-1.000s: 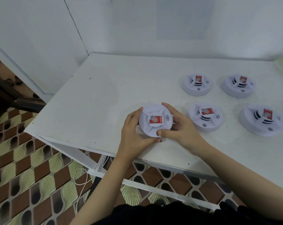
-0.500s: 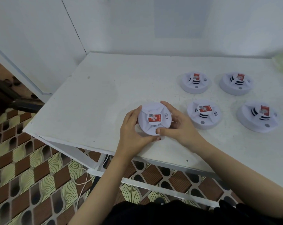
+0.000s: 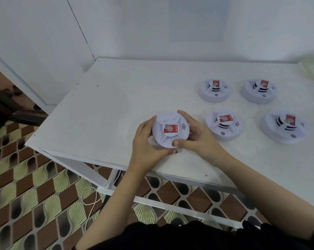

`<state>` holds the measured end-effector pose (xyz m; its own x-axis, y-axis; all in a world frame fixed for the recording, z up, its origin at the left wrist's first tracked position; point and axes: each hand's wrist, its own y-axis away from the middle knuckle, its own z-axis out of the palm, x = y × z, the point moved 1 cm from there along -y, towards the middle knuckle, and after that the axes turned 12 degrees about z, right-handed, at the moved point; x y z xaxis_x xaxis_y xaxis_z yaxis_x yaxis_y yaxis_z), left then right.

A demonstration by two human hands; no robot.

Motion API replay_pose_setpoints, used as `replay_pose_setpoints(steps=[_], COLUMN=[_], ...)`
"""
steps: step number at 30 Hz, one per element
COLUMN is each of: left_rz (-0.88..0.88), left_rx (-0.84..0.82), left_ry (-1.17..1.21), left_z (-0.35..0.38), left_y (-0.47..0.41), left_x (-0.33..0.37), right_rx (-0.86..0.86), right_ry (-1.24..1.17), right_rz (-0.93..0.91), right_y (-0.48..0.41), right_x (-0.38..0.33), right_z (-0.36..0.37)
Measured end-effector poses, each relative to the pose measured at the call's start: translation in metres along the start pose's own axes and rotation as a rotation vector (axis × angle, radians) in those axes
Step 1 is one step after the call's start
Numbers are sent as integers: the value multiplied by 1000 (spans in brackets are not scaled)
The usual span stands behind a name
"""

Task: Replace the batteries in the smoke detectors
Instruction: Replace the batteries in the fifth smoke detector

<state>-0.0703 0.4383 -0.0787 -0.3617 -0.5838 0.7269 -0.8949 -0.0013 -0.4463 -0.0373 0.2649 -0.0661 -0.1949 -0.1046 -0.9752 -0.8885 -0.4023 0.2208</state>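
Both hands are gripping one white smoke detector (image 3: 170, 130) near the white table's (image 3: 116, 105) front edge, its red label facing up. The left hand (image 3: 145, 141) is curling round its 9 o'clock side. The right hand (image 3: 201, 139) is wrapping its 3 o'clock side, thumb pressing the rim near 6 o'clock. Four other detectors (image 3: 224, 124) are lying apart between its 1 and 3 o'clock.

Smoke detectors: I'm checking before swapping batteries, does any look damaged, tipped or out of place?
Nothing stands out. The four resting detectors sit flat on the table in two rows, casings whole; the held detector, gripped between the left hand and right hand, looks intact too.
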Motion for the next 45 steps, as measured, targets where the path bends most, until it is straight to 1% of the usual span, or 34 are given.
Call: replay_pose_setpoints(steps=[4,11,18,33,45], left_rz=[6,28,17,28,21], left_rx=[7,4,24,11,1], left_ry=[7,19,55,80,80], left_z=[0,0,1,1,2], left_y=[1,1,1,0,0], left_x=[-1,-2,-2,-2,-5], right_rx=[-36,-40,-65,-70,-73], right_ry=[-65,-69,-91,-115,-92], right_rz=[19,54,53,52,50], right_y=[3,3,3,5,6], right_x=[-4,-5,-3,-4,-5], right_z=[-3,-6,-7,-6,-5])
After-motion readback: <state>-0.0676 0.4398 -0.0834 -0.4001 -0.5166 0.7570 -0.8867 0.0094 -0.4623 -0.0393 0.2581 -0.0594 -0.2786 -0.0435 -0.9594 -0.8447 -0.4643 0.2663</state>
